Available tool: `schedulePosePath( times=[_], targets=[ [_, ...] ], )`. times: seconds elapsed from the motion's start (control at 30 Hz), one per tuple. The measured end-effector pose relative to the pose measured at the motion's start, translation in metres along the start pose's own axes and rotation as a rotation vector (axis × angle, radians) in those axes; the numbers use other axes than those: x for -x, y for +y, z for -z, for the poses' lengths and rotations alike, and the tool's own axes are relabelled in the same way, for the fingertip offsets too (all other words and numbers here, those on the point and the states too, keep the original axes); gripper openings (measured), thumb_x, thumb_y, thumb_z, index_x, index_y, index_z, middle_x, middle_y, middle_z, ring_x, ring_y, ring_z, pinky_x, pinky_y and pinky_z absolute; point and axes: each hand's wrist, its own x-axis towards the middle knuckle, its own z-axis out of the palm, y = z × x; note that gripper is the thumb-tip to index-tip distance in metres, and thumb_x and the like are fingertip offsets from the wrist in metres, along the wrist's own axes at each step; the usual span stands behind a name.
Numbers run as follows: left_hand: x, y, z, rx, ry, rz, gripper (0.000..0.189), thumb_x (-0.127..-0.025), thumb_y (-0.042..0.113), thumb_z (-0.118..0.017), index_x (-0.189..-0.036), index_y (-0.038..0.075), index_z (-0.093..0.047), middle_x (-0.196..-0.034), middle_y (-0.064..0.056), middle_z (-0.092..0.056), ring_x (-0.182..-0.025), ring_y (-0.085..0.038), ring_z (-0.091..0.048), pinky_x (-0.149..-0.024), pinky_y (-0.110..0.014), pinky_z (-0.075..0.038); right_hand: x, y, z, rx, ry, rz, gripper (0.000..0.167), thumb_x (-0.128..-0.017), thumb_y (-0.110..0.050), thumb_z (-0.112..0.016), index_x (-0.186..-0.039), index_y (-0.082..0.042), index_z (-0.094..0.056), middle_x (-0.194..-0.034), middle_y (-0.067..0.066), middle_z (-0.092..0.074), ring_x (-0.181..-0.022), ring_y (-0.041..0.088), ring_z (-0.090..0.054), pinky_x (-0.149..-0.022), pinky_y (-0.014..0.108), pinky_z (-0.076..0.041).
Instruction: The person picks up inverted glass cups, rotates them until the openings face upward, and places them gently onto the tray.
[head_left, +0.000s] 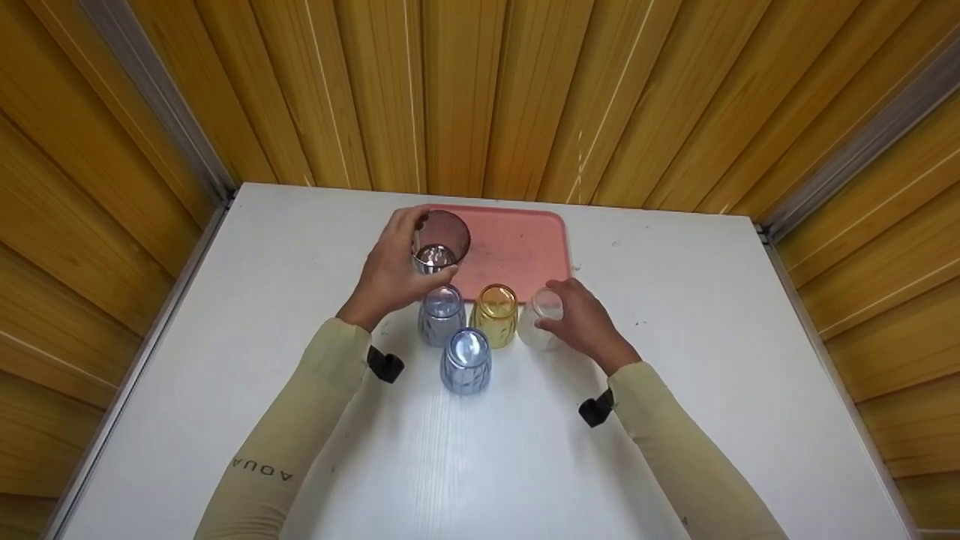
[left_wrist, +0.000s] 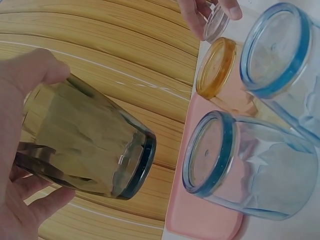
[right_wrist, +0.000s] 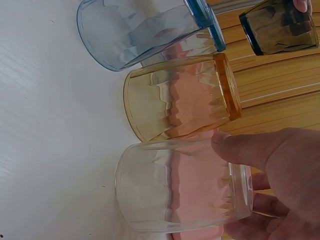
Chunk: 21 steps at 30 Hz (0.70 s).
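My left hand (head_left: 390, 262) grips a dark smoky glass (left_wrist: 95, 140) around its side, held up over the left part of the pink tray (head_left: 517, 244); the glass is tilted, its base pointing away from the palm in the left wrist view. My right hand (head_left: 592, 326) holds a clear glass (right_wrist: 195, 187) by its upturned base, thumb on one side and fingers on the other. This glass stands upside down on the table, right of an inverted amber glass (head_left: 495, 319). Two blue glasses, one behind (head_left: 441, 322) and one in front (head_left: 466, 367), also stand inverted.
The white table (head_left: 675, 315) carries the tray near its back edge, just behind the row of glasses. Wood-look panels (head_left: 457, 97) rise behind the table and along both sides.
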Motion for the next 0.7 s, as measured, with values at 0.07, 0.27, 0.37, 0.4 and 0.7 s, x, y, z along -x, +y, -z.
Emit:
schedulePosePath(
  times=[0.07,0.27,0.37,0.4,0.7],
  targets=[
    [-0.0001,-0.0008,-0.0011,0.000,-0.001,0.009,0.086,-0.073,0.037,-0.081,-0.144,0.022,-0.036,-0.139,-0.001,-0.044,-0.127,-0.014,-0.046,-0.108,-0.036,-0.045,0.0002,0.0000,-0.0004,-0.002,0.000,0.000,0.072,-0.084,-0.023,-0.075,-0.145,-0.006,-0.041,-0.145,0.014,-0.043,-0.136,0.032,-0.043,-0.112,0.048,-0.038],
    [-0.0009,-0.0038,-0.0032,-0.003,0.002,0.021,0.086,-0.073,0.038,-0.081,-0.145,0.022,-0.035,-0.140,-0.002,-0.044,-0.127,-0.014,-0.046,-0.108,-0.036,-0.044,0.0010,-0.0008,-0.0015,0.010,0.002,-0.001,0.072,-0.085,-0.022,-0.074,-0.146,-0.007,-0.039,-0.149,0.014,-0.040,-0.139,0.032,-0.039,-0.113,0.049,-0.036],
    [-0.0008,-0.0047,-0.0037,0.000,0.004,0.022,0.087,-0.073,0.037,-0.082,-0.145,0.021,-0.035,-0.140,-0.003,-0.044,-0.127,-0.015,-0.046,-0.108,-0.037,-0.044,0.0013,-0.0011,-0.0019,0.015,0.009,-0.001,0.071,-0.085,-0.023,-0.074,-0.146,-0.007,-0.039,-0.148,0.013,-0.041,-0.138,0.032,-0.040,-0.113,0.048,-0.036],
    [-0.0007,-0.0048,-0.0038,0.000,0.004,0.025,0.087,-0.073,0.037,-0.082,-0.145,0.021,-0.035,-0.140,-0.003,-0.044,-0.127,-0.015,-0.046,-0.108,-0.037,-0.044,0.0013,-0.0010,-0.0021,0.015,0.010,-0.001,0.071,-0.085,-0.023,-0.074,-0.145,-0.007,-0.039,-0.147,0.013,-0.041,-0.138,0.032,-0.040,-0.113,0.048,-0.037],
    [-0.0003,-0.0040,-0.0056,-0.030,-0.004,0.056,0.088,-0.073,0.037,-0.081,-0.146,0.020,-0.034,-0.141,-0.003,-0.043,-0.129,-0.017,-0.046,-0.109,-0.038,-0.044,0.0009,0.0009,-0.0050,0.047,0.024,0.020,0.071,-0.085,-0.024,-0.075,-0.144,-0.006,-0.040,-0.142,0.015,-0.044,-0.133,0.033,-0.045,-0.111,0.049,-0.039]
  ],
)
